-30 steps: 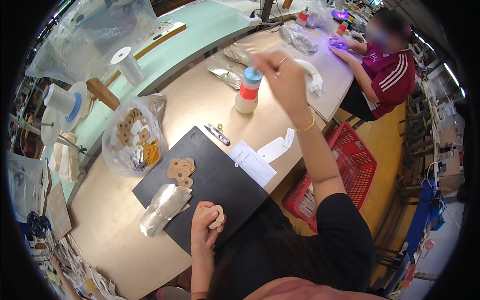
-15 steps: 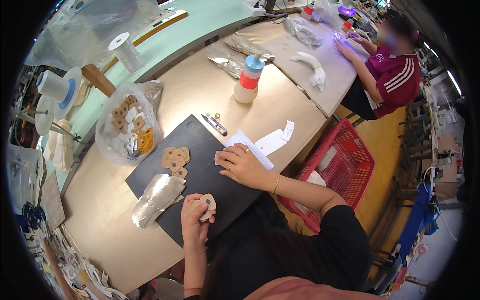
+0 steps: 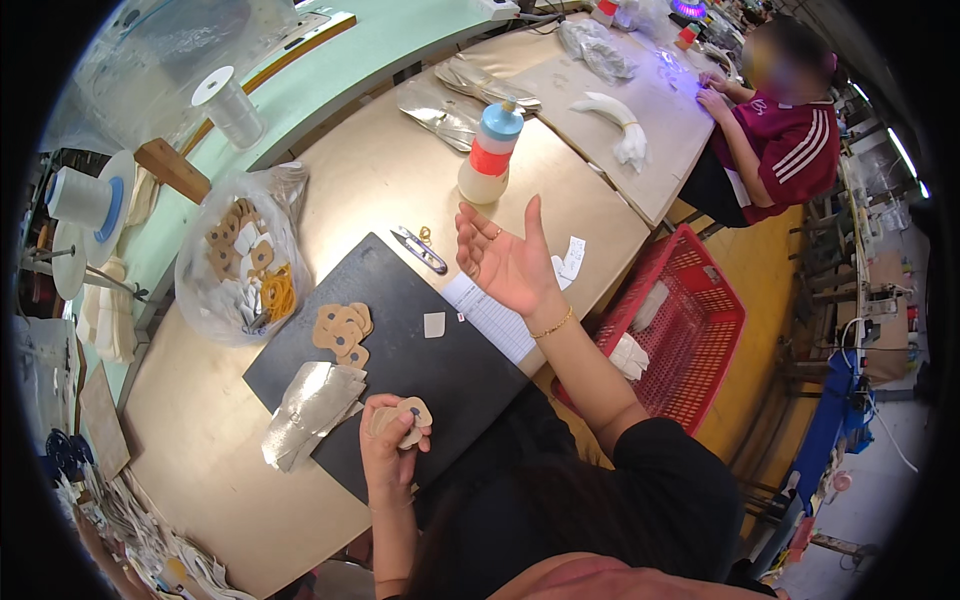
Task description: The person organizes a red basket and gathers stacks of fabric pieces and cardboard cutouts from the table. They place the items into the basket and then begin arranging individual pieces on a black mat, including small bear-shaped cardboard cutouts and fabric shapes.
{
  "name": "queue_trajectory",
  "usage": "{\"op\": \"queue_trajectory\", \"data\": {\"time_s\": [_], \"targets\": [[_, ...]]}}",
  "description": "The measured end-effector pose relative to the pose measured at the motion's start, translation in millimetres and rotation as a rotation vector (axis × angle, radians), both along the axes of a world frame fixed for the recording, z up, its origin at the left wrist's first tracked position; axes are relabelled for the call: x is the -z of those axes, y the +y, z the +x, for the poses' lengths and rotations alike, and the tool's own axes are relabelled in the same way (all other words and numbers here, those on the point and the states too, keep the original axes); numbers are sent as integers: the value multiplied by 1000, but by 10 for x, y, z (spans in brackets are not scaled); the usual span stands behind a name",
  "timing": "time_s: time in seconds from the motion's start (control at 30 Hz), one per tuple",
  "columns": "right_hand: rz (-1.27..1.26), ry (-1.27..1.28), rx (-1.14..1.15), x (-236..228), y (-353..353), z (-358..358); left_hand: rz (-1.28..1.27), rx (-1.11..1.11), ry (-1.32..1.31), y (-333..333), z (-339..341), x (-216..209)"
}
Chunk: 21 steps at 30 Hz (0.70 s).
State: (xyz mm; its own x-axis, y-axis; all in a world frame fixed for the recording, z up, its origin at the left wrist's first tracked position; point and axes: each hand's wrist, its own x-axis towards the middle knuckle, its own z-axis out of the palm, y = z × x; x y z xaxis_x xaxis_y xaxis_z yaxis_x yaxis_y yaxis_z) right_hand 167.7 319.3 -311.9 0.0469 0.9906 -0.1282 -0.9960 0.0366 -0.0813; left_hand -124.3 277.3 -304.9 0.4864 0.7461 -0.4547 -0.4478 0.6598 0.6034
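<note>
Over one black mat (image 3: 440, 375), left hand (image 3: 388, 452) pinches two tan pieces (image 3: 405, 415); right hand (image 3: 508, 262) hovers spread, empty.

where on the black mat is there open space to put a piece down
On the black mat, the bare stretch lies between the small white patch and the left hand, toward the near right corner. The left side is crowded with the tan cutout stack and silver pieces.

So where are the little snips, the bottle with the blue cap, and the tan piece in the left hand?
snips (image 3: 420, 250), head view, on the dark blades.
bottle (image 3: 487, 165), head view, on its red band.
tan piece (image 3: 408, 415), head view, on its rounded top above the fingers.
</note>
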Motion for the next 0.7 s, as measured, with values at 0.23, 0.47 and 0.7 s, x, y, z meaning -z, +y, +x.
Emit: {"op": "queue_trajectory", "data": {"time_s": [0.23, 0.47, 0.7], "targets": [[106, 277, 85, 29, 388, 36, 51, 2, 23, 106, 13, 9], [-73, 353, 188, 143, 701, 108, 70, 59, 108, 98, 67, -23], [-32, 386, 267, 17, 776, 124, 91, 84, 167, 42, 77, -41]]}}
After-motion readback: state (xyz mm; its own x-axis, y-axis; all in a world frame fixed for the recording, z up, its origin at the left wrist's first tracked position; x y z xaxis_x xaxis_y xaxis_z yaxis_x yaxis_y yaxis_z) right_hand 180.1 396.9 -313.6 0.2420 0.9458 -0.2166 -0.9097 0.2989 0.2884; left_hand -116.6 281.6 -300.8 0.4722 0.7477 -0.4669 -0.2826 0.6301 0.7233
